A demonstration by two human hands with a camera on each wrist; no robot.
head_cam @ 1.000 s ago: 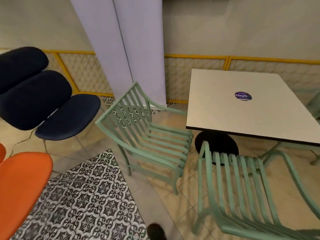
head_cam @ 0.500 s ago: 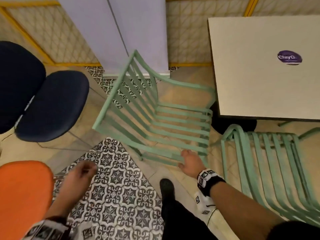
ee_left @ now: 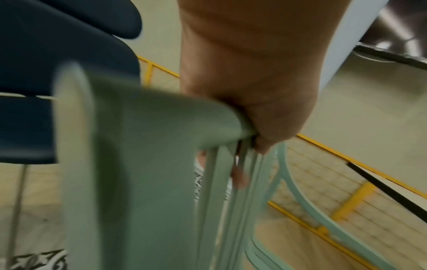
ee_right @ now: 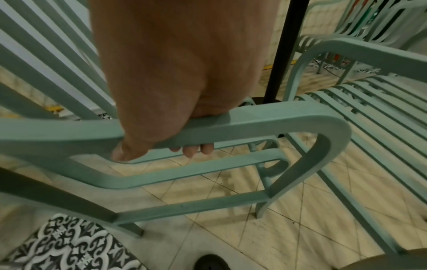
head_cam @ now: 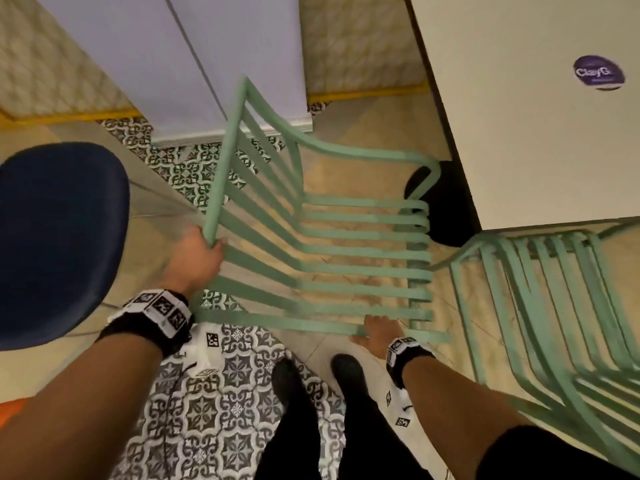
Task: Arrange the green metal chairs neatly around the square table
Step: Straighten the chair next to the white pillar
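Observation:
A green metal slatted chair (head_cam: pixel 346 251) stands in front of me, left of the square white table (head_cam: pixel 526 133). My left hand (head_cam: pixel 199 245) grips the near corner of its backrest top rail; the fingers curl round the rail (ee_left: pixel 161 117). My right hand (head_cam: pixel 379 329) grips the chair's near armrest (ee_right: pixel 265 117), its fingertips (ee_right: pixel 189 150) showing under the bar. A second green chair (head_cam: pixel 554 306) stands to the right, at the table's near edge.
A dark blue padded chair (head_cam: pixel 59 237) sits close on the left. A white pillar (head_cam: pixel 194 57) rises behind the green chair. The table's black base (head_cam: pixel 446 209) is under the table. Patterned floor tiles (head_cam: pixel 207 410) and my shoes (head_cam: pixel 346 368) are below.
My left hand rose from over the patterned tiles and took hold of the backrest corner. My right hand closed on the near armrest. The view came closer and tilted further down.

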